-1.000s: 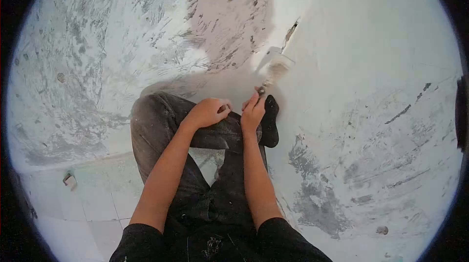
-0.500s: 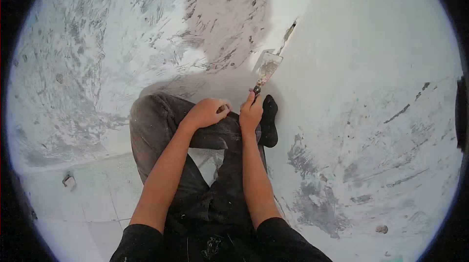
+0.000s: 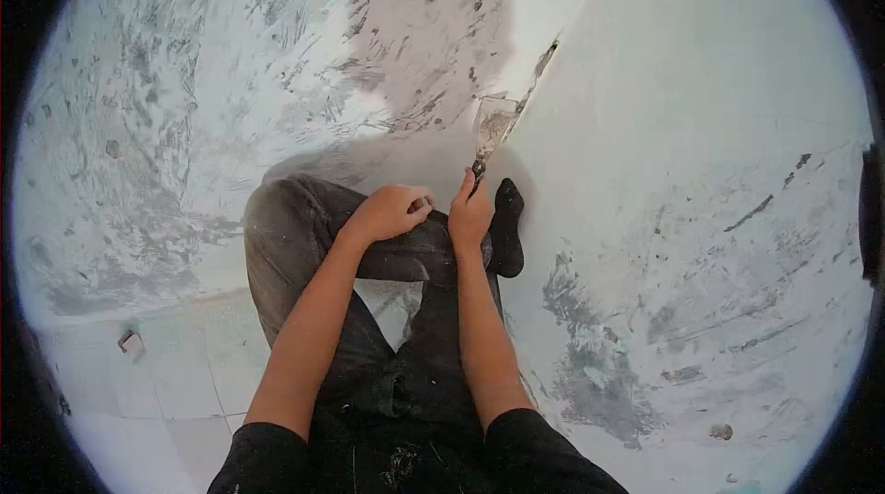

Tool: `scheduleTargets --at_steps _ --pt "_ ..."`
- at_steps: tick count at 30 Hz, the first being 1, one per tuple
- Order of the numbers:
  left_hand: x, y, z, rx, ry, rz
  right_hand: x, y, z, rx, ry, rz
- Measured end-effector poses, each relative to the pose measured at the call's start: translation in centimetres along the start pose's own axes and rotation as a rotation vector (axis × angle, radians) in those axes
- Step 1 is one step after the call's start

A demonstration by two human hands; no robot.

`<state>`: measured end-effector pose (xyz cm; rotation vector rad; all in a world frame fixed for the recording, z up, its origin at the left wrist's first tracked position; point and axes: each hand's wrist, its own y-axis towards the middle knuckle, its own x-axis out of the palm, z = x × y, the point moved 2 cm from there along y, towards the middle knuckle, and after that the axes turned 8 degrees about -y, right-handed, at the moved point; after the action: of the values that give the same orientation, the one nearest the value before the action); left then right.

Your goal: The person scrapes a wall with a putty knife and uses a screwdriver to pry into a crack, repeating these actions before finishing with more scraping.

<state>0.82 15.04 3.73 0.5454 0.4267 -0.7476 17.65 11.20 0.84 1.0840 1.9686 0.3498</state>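
My right hand (image 3: pixel 471 213) is closed around the dark handle of a putty knife (image 3: pixel 496 125), beside my black-socked foot (image 3: pixel 507 227). The knife's flat blade is smeared with whitish and brown residue and points away from me. Its right edge lies close to a crack (image 3: pixel 544 64) along the wall joint; whether it touches cannot be told. My left hand (image 3: pixel 392 213) rests on my bent leg, fingers curled in. Anything inside those fingers is hidden.
A patchy, scraped white wall (image 3: pixel 240 61) with grey marks and small holes spans the left and back. A smoother pale surface (image 3: pixel 719 61) lies right of the crack. Pale tiles (image 3: pixel 184 388) at lower left carry a small broken chunk (image 3: pixel 131 343).
The putty knife's blade has swung slightly left and turned its face, and my right hand has shifted a little left with it. My left hand stays on the leg.
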Motion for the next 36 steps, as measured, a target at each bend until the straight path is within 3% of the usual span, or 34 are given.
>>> scheduleTargets --at_steps 9,12,14,18,21,24,26,29,32,36 --pt "0.1 0.0 -0.1 0.003 0.019 -0.008 -0.4 -0.1 -0.1 0.031 0.14 0.079" --pt "0.1 -0.1 -0.3 0.002 0.045 0.0 -0.2 -0.5 -0.3 -0.076 0.078 0.016" --pt "0.0 -0.2 0.0 -0.002 0.026 0.005 -0.1 -0.3 -0.3 0.001 -0.072 -0.013" --pt "-0.1 -0.2 0.3 0.001 0.017 0.003 -0.2 -0.3 -0.3 0.021 -0.075 0.001" --pt "-0.1 -0.3 0.2 0.004 0.013 0.006 -0.4 -0.2 0.1 0.091 0.082 0.02" --pt "-0.1 -0.1 0.3 0.022 0.025 -0.004 -0.1 -0.2 0.2 0.041 0.117 -0.014" --pt "0.0 -0.3 0.2 0.005 0.016 0.007 0.1 -0.3 -0.2 -0.095 0.063 0.034" --pt "-0.2 -0.2 0.4 -0.007 0.028 -0.008 0.3 0.3 0.2 0.014 -0.018 -0.003" --pt "-0.1 -0.2 0.2 0.019 0.009 0.012 0.0 0.0 -0.3 -0.015 0.074 0.087" --pt "0.0 -0.3 0.4 -0.027 0.009 -0.005 -0.4 0.0 -0.4 0.002 0.11 0.029"
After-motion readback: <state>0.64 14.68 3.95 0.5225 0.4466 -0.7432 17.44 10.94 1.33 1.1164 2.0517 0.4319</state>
